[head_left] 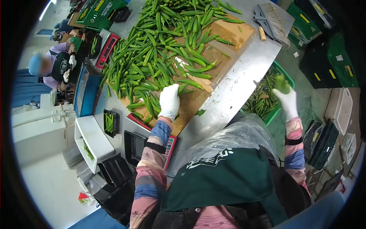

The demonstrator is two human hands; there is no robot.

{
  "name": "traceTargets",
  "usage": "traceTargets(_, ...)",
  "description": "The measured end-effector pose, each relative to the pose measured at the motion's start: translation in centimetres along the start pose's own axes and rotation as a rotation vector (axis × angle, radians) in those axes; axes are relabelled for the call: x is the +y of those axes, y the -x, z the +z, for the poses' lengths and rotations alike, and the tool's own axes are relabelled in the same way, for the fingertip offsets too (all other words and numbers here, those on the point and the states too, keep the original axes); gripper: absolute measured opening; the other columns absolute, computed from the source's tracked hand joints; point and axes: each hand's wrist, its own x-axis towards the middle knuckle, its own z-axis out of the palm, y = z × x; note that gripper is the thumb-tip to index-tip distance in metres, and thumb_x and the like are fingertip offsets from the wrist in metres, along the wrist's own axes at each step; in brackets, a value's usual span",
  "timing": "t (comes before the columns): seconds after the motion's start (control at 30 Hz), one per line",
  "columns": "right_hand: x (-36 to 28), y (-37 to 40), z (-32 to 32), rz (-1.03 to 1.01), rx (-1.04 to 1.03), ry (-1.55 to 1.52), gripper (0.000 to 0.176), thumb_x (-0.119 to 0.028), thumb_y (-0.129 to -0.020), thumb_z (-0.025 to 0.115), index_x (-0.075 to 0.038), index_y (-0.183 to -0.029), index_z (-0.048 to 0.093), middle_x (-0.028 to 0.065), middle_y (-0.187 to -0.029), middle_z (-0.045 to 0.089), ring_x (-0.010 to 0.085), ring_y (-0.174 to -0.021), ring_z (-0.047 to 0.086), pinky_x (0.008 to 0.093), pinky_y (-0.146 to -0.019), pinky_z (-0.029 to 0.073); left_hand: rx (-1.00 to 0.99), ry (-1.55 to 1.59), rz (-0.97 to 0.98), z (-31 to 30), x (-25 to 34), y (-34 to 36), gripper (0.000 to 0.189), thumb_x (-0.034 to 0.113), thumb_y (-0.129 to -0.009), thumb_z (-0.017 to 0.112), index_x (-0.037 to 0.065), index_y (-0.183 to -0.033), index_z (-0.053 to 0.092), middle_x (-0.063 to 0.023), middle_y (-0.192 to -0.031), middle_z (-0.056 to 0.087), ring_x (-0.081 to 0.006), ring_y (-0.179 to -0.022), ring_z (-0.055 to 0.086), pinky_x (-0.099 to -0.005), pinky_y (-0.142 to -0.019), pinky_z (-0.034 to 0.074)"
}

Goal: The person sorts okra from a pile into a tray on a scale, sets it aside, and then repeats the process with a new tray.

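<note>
Toward 11 o'clock, your white-gloved left hand [169, 101] bunches its fingers together against the heap of slender green okra pods [152, 57] on flattened brown cardboard [238, 32]. At 2 o'clock, your white-gloved right hand [286, 100] appears to pinch motion-blurred green pods [281, 83] beside the green plastic basket [288, 72].

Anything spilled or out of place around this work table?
Slightly untidy: a leaf and small green scraps litter the metal tabletop outside the cardboard, like stray trimmings. A white scrap lies on the floor.
</note>
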Motion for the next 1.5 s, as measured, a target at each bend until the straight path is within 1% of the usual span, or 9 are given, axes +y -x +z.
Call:
traceTargets(0.13, -2.2, 1.1, 6.1, 0.041, -0.229, -0.152, 0.047, -0.016, -0.08, 0.084, 0.005, -0.118, 0.067, 0.0061, -0.103, 0.071, 0.0118, -0.087, 0.065, 0.0274, -0.081, 0.053, -0.061, -0.087, 0.086, 0.9, -1.4, -0.2, 0.029, 0.004, -0.08, 0.068, 0.012, -0.108, 0.064, -0.014, -0.096, 0.069, -0.0391, -0.093, 0.065, -0.0472, -0.081, 0.053)
traceTargets(0.23, -3.6, 1.8, 9.4, 0.174, -0.429, -0.311, 0.042, -0.018, -0.08, 0.085, 0.003, -0.112, 0.068, 0.004, -0.096, 0.07, 0.0119, -0.078, 0.065, 0.0279, -0.072, 0.053, -0.024, 0.024, -0.227, -0.6, 0.8, -1.2, 0.028, 0.008, -0.081, 0.069, 0.013, -0.108, 0.064, -0.0156, -0.094, 0.068, -0.0394, -0.09, 0.066, -0.0486, -0.079, 0.053)
traceTargets(0.53, -6.5, 4.3, 15.9, 0.362, -0.723, -0.567, 0.029, -0.023, -0.09, 0.078, -0.004, -0.11, 0.066, 0.0043, -0.087, 0.068, 0.014, -0.071, 0.064, 0.0294, -0.064, 0.053, -0.105, -0.105, -0.018, 0.9, 0.0, -0.6, 0.028, 0.011, -0.079, 0.073, 0.012, -0.106, 0.064, -0.0179, -0.088, 0.065, -0.0404, -0.089, 0.065, -0.0495, -0.078, 0.053)
traceTargets(0.67, -7.0, 4.0, 15.2, 0.405, -0.889, -0.707, 0.031, -0.029, -0.097, 0.069, -0.005, -0.116, 0.065, 0.0063, -0.095, 0.07, 0.0169, -0.078, 0.067, 0.0328, -0.067, 0.055, -0.013, 0.267, -0.237, -0.3, 1.3, 0.5, 0.038, 0.016, -0.085, 0.075, 0.008, -0.12, 0.062, -0.0181, -0.103, 0.069, -0.035, -0.091, 0.068, -0.0451, -0.077, 0.054)
traceTargets(0.83, -7.7, 4.9, 15.8, 0.432, -0.885, -0.701, 0.033, -0.029, -0.098, 0.069, -0.004, -0.119, 0.066, 0.005, -0.1, 0.07, 0.0144, -0.085, 0.066, 0.0305, -0.074, 0.054, -0.402, 1.971, -0.589, -5.7, 5.2, 3.2, 0.049, 0.017, -0.093, 0.069, -0.003, -0.135, 0.052, -0.0107, -0.116, 0.068, -0.0242, -0.106, 0.068, -0.0406, -0.092, 0.055)
traceTargets(1.1, -8.2, 7.1, 19.0, 0.176, -0.958, -0.353, 0.068, -0.038, -0.096, 0.069, 0.003, -0.146, 0.047, 0.0162, -0.129, 0.065, 0.0228, -0.116, 0.063, 0.0348, -0.1, 0.049, -0.161, 2.515, -0.788, -6.9, 10.8, 7.2, 0.053, 0.018, -0.1, 0.061, 0.005, -0.148, 0.042, -0.0112, -0.141, 0.055, -0.0243, -0.128, 0.056, -0.0419, -0.109, 0.046)
traceTargets(1.2, -7.7, 9.3, 21.0, -0.039, -0.969, 0.1, 0.092, -0.049, -0.099, 0.056, 0.015, -0.153, 0.02, 0.036, -0.157, 0.03, 0.0398, -0.151, 0.026, 0.0391, -0.123, 0.023, -0.166, 2.272, -0.584, -4.9, 11.5, 8.1, 0.056, 0.015, -0.102, 0.059, 0.009, -0.152, 0.034, -0.0105, -0.145, 0.05, -0.0235, -0.133, 0.051, -0.0419, -0.113, 0.043)
traceTargets(1.33, -12.3, 11.7, 19.9, -0.256, -1.018, 0.393, 0.067, -0.03, -0.104, 0.053, 0.007, -0.155, 0.029, 0.0258, -0.16, 0.034, 0.0306, -0.15, 0.032, 0.0356, -0.122, 0.024, -0.101, 2.318, -0.611, -4.1, 10.6, 10.0, 0.06, 0.024, -0.104, 0.058, 0.01, -0.155, 0.032, -0.0137, -0.15, 0.046, -0.0281, -0.139, 0.046, -0.046, -0.118, 0.037)
traceTargets(1.5, -14.5, 11.7, 18.8, -0.236, -1.195, -0.086, 0.053, -0.028, -0.105, 0.05, 0.001, -0.149, 0.045, 0.0199, -0.15, 0.051, 0.0307, -0.139, 0.048, 0.0375, -0.114, 0.037, -0.095, 2.636, -0.462, -5.4, 8.2, 11.3, 0.077, 0.039, -0.098, 0.063, 0.009, -0.158, 0.027, -0.0153, -0.153, 0.044, -0.0298, -0.14, 0.046, -0.0489, -0.117, 0.038)
